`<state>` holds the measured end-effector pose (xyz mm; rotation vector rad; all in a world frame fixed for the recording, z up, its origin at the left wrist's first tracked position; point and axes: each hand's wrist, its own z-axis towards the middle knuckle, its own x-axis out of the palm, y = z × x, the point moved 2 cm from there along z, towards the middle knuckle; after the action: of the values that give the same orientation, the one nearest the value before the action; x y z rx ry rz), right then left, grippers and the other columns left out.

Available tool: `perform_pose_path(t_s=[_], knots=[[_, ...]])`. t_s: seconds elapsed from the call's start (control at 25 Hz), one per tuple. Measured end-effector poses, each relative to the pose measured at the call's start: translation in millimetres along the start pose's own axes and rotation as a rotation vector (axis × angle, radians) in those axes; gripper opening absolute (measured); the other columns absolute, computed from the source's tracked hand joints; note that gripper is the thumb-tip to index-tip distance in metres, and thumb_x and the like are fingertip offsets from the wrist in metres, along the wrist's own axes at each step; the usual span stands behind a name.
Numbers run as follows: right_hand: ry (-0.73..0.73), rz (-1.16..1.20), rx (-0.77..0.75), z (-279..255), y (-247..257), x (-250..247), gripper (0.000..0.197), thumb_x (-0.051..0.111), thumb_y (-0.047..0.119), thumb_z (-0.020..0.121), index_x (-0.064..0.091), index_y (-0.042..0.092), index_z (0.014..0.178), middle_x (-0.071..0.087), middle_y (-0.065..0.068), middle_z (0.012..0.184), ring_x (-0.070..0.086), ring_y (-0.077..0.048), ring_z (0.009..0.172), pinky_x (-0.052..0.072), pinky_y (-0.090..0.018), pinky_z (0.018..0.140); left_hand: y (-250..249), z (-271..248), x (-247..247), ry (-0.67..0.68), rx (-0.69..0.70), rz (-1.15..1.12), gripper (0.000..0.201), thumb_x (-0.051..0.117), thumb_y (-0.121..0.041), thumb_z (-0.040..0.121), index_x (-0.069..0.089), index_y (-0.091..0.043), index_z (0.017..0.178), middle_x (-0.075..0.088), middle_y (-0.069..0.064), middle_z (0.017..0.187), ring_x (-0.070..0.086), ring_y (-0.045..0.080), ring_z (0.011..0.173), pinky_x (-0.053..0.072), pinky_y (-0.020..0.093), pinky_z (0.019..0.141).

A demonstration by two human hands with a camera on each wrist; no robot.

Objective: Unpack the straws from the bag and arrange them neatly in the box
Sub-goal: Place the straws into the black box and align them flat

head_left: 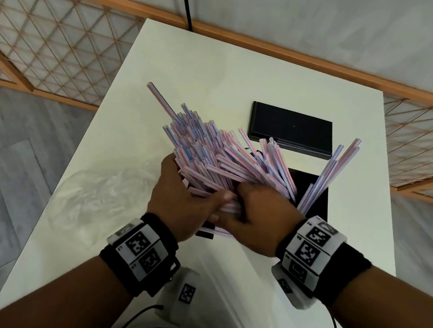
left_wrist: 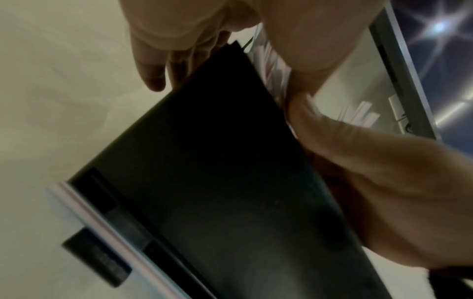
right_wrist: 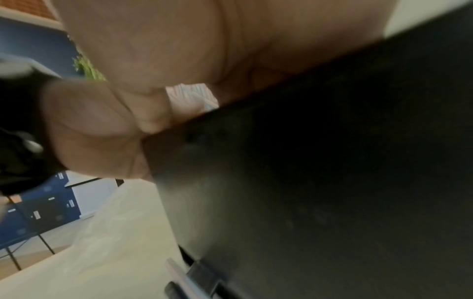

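Both hands, left hand point(head_left: 182, 201) and right hand point(head_left: 255, 217), grip the straws point(head_left: 220, 153) tight over the box point(head_left: 318, 202). Long ends fan toward eleven o'clock; bag point(head_left: 99, 195) lies at nine.

Both hands point(head_left: 218, 210) grip straws point(head_left: 220, 153) over box point(head_left: 316, 198)

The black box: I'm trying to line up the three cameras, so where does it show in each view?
Head: the black box sits right of centre, mostly hidden behind the straws and both hands.
Left wrist: it fills the centre and bottom.
Right wrist: it fills the right and lower part.
Shared landmark: the white table.
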<state>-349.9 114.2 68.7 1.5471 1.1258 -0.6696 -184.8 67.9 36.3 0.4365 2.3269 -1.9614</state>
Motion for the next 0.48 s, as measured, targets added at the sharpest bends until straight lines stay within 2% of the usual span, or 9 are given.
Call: perform_pose_path(t_s=[0.08, 0.16, 0.2, 0.24, 0.32, 0.36, 0.4, 0.48], knots=[[-0.010, -0.024, -0.032, -10.9, -1.0, 4.0, 0.065, 0.037, 0.076, 0.077, 0.051, 0.020, 0.107, 0.061, -0.003, 0.105, 0.060, -0.026, 0.096, 0.049, -0.034, 0.079, 4.0, 0.9, 0.8, 0.012, 0.001, 0.055, 0.083, 0.092, -0.028, 0.063, 0.045, -0.021, 0.131, 0.057, -0.028, 0.108, 0.065, 0.011, 0.106, 0.057, 0.038, 0.093], [-0.018, -0.028, -0.036, -20.8, -0.7, 0.0, 0.068, 0.033, 0.072, 0.078, 0.049, 0.019, 0.118, 0.061, -0.004, 0.114, 0.059, -0.027, 0.104, 0.051, -0.040, 0.085, 6.4, 1.0, 2.0, 0.024, 0.010, 0.053, 0.082, 0.090, -0.035, 0.062, 0.044, -0.024, 0.129, 0.060, -0.026, 0.109, 0.066, 0.009, 0.104, 0.056, 0.042, 0.095], [-0.031, -0.014, -0.044, -27.2, -0.3, -5.3, 0.063, 0.036, 0.068, 0.081, 0.052, 0.019, 0.118, 0.062, -0.002, 0.112, 0.060, -0.025, 0.102, 0.051, -0.039, 0.084, 6.5, 0.7, 2.7, 0.029, 0.016, 0.045, 0.084, 0.089, -0.041, 0.058, 0.045, -0.024, 0.127, 0.064, -0.021, 0.111, 0.066, 0.007, 0.105, 0.056, 0.042, 0.096], [-0.059, 0.001, -0.065, -34.8, 0.4, -12.2, 0.057, 0.042, 0.064, 0.083, 0.057, 0.019, 0.113, 0.064, -0.001, 0.105, 0.061, -0.023, 0.097, 0.052, -0.037, 0.081, 7.2, 1.4, 3.9, 0.034, 0.018, 0.040, 0.087, 0.088, -0.047, 0.056, 0.047, -0.022, 0.128, 0.066, -0.015, 0.115, 0.067, 0.007, 0.107, 0.056, 0.042, 0.096], [-0.180, -0.005, -0.072, -53.7, -1.0, -31.8, 0.039, 0.054, 0.056, 0.082, 0.065, 0.019, 0.088, 0.064, 0.002, 0.082, 0.061, -0.019, 0.076, 0.050, -0.031, 0.067, 10.5, 1.3, 7.0, 0.051, 0.012, 0.050, 0.090, 0.086, -0.051, 0.054, 0.048, -0.022, 0.130, 0.067, -0.011, 0.118, 0.067, 0.011, 0.110, 0.055, 0.043, 0.098], [-0.232, -0.009, -0.016, -63.4, -5.7, -43.4, 0.034, 0.058, 0.054, 0.081, 0.061, 0.021, 0.074, 0.060, 0.004, 0.069, 0.057, -0.018, 0.063, 0.044, -0.028, 0.059, 11.3, 0.2, 7.6, 0.056, 0.005, 0.059, 0.089, 0.085, -0.051, 0.055, 0.048, -0.022, 0.130, 0.067, -0.012, 0.117, 0.067, 0.012, 0.110, 0.055, 0.043, 0.098], [-0.263, -0.011, 0.081, -70.8, -13.4, -55.4, 0.039, 0.060, 0.054, 0.082, 0.054, 0.020, 0.064, 0.054, 0.006, 0.058, 0.050, -0.016, 0.054, 0.038, -0.027, 0.053, 12.2, -0.8, 7.3, 0.059, -0.010, 0.061, 0.087, 0.085, -0.051, 0.056, 0.048, -0.023, 0.130, 0.066, -0.013, 0.116, 0.066, 0.012, 0.109, 0.055, 0.043, 0.098], [-0.294, -0.010, 0.339, -76.4, -42.9, -78.5, 0.047, 0.061, 0.061, 0.078, 0.051, 0.018, 0.061, 0.052, 0.008, 0.054, 0.052, -0.015, 0.055, 0.035, -0.027, 0.054, 13.1, -2.8, 7.3, 0.076, -0.042, 0.024, 0.085, 0.086, -0.054, 0.056, 0.050, -0.025, 0.128, 0.069, -0.012, 0.116, 0.068, 0.011, 0.108, 0.057, 0.043, 0.096]])
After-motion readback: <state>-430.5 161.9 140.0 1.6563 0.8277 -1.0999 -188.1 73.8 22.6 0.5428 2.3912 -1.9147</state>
